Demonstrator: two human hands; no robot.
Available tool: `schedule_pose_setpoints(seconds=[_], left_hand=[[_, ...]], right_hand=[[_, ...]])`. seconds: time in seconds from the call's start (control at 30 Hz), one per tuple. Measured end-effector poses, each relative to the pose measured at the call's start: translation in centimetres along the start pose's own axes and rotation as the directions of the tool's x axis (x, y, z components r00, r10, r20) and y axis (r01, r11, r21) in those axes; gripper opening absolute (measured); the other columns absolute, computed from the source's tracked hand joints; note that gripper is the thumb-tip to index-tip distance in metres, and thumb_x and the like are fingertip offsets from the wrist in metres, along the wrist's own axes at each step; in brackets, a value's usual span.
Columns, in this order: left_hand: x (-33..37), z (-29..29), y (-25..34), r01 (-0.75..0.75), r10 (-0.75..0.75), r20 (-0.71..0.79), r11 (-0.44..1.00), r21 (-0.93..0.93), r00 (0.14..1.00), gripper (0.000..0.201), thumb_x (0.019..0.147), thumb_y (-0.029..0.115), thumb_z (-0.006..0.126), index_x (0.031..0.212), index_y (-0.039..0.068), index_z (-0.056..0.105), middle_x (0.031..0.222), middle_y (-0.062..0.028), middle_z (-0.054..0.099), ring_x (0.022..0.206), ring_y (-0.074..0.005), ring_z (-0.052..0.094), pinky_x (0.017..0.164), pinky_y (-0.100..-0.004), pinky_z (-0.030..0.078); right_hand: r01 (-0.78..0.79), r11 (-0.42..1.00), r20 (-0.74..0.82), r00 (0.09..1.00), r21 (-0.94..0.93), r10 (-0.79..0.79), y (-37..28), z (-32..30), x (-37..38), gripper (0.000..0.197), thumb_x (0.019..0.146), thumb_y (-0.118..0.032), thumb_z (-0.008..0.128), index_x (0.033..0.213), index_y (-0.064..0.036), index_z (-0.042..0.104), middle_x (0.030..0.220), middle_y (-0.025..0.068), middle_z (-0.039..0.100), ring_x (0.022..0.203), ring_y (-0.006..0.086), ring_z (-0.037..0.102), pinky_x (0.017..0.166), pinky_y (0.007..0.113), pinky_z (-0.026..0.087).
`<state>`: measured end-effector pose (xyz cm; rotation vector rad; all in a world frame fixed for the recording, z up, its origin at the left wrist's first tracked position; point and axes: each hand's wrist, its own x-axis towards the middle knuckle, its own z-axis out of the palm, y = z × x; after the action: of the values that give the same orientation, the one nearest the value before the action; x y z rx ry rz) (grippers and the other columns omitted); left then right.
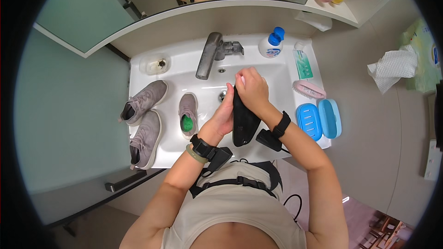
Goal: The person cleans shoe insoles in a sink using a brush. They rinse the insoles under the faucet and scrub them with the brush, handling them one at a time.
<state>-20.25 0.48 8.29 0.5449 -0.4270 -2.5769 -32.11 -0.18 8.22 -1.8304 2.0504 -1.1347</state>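
Over the sink basin, my two hands are together at a long black shoe-shaped piece (244,122), narrow at its far end and wider toward me. My left hand (224,114) grips its left side, thumb stretched along it and fingers mostly hidden behind. Curled over the far end is my right hand (254,90), closed; a pale spot shows between its fingers, too small to name. To the left a small greyish-pink shoe (188,114) with a green inside stands in the basin. Two larger greyish shoes (146,99) (146,138) rest on the sink's left rim.
A grey faucet (212,55) rises at the back. Along the right rim are a blue-capped white bottle (271,44), a green-and-white tube (302,63), a pink brush (309,89) and an opened blue soap box (309,121). A clear container (155,63) sits back left; tissues (394,67) are far right.
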Motion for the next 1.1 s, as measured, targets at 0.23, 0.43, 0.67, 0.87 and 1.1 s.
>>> schedule_pose_setpoints(seconds=[0.23,0.43,0.67,0.87,1.1], left_hand=[[0.0,-1.3,-0.2,-0.059,0.086,-0.136,0.980,0.191,0.987,0.038,0.091,0.029,0.046,0.117,0.001,0.044,0.108,-0.0119,0.057,0.094,-0.0209,0.058,0.083,-0.0334,0.048],[-0.1,-1.7,1.1,-0.092,0.107,-0.123,0.988,0.124,0.987,0.034,0.093,0.027,0.041,0.115,0.003,0.046,0.107,-0.0108,0.057,0.094,-0.0188,0.058,0.081,-0.0328,0.049],[0.3,-3.2,1.3,-0.096,0.098,-0.120,0.995,0.022,0.988,0.038,0.093,0.029,0.041,0.119,0.001,0.044,0.112,-0.0111,0.055,0.100,-0.0214,0.056,0.084,-0.0342,0.047],[-0.7,-3.0,2.6,-0.178,0.188,-0.048,0.970,0.169,0.981,0.044,0.093,0.026,0.040,0.130,0.003,0.032,0.130,-0.0106,0.041,0.114,-0.0259,0.047,0.084,-0.0383,0.048],[3.1,-5.0,-0.1,-0.076,0.079,-0.050,0.995,0.061,0.996,0.052,0.091,0.046,0.032,0.125,0.007,0.041,0.111,-0.0105,0.055,0.101,-0.0244,0.056,0.085,-0.0433,0.047]], right_hand=[[-0.561,0.745,0.133,0.822,0.361,0.554,5.5,0.9,1.2,0.020,0.076,-0.016,0.050,0.091,-0.0041,0.055,0.088,0.0149,0.058,0.078,0.0267,0.058,0.069,0.042,0.046],[-0.747,-0.221,0.748,0.498,0.627,0.438,5.3,-2.4,-0.7,0.023,0.083,-0.019,0.052,0.101,-0.0050,0.052,0.094,0.0078,0.058,0.081,0.0180,0.058,0.070,0.034,0.048],[-0.710,-0.132,0.695,0.605,0.692,0.388,5.8,-1.8,-2.2,0.021,0.086,-0.018,0.054,0.104,-0.0073,0.052,0.095,0.0026,0.059,0.084,0.0126,0.058,0.074,0.032,0.049],[-0.671,0.196,0.585,0.728,0.715,0.357,9.3,-6.0,-1.1,0.023,0.087,-0.014,0.053,0.108,-0.0053,0.052,0.098,0.0023,0.060,0.089,0.0108,0.057,0.076,0.028,0.048],[-0.748,0.060,0.743,0.664,0.661,0.086,3.1,-4.4,-0.4,0.029,0.086,-0.016,0.055,0.111,-0.0033,0.052,0.103,0.0048,0.058,0.091,0.0125,0.056,0.078,0.027,0.045]])
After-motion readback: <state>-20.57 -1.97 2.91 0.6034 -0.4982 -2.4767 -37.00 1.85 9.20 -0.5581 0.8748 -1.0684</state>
